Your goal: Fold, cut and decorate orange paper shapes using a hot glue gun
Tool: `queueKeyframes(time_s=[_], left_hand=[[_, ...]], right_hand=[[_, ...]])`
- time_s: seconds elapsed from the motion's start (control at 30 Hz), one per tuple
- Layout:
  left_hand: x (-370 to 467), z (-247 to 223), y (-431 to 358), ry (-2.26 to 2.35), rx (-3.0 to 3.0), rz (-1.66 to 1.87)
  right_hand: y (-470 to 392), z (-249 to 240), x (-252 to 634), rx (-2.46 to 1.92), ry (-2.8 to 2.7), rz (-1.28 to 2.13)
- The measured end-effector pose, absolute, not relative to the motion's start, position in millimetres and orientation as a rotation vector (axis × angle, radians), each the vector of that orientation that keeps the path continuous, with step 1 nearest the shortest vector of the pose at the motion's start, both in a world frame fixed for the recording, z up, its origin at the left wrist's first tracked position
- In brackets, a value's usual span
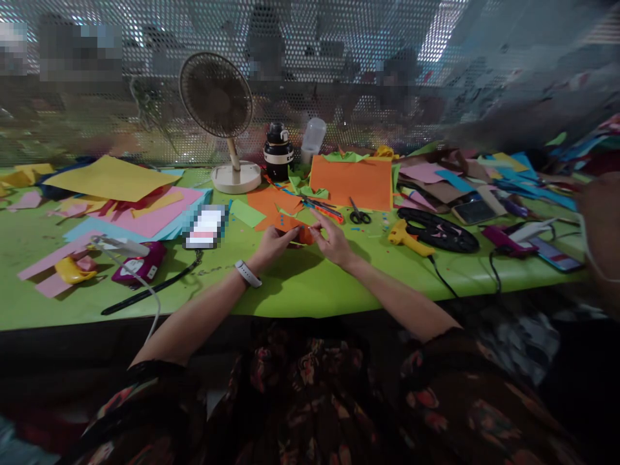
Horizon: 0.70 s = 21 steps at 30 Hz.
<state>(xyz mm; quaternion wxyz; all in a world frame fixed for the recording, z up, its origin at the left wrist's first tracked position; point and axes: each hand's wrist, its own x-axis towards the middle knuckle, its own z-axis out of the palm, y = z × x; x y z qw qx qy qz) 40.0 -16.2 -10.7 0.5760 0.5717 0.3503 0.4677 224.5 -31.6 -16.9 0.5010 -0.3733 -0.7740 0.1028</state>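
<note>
Between my two hands is a small orange paper piece point(306, 236) with a bit of yellow at its lower edge. My left hand point(275, 248), with a white wristband, is closed with thumb and fingers on the piece's left side. From the right, my right hand point(335, 241) pinches at its other edge, the index finger pointing up and left. Fingers cover part of the piece, so its full shape is hidden. Just behind lie orange paper sheets point(271, 205), pens point(323, 208) and black-handled scissors point(359, 212). A yellow glue gun point(409, 239) rests to the right.
A fan point(236, 177), a black bottle point(278, 155) and a clear-topped bottle point(314, 137) stand at the back. Coloured paper point(111, 179) and a phone point(206, 226) lie left. A black oval palette-like piece point(438, 230) lies right. Another person sits at far right.
</note>
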Motion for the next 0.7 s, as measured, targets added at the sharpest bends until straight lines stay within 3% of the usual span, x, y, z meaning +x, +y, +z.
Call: queueKeyframes(time_s=[0.7], left_hand=[[37.7, -14.9, -15.8, 0.855, 1.408, 1.044]], right_hand=[[-33.4, -15.9, 224.9, -0.988, -1.859, 0.264]])
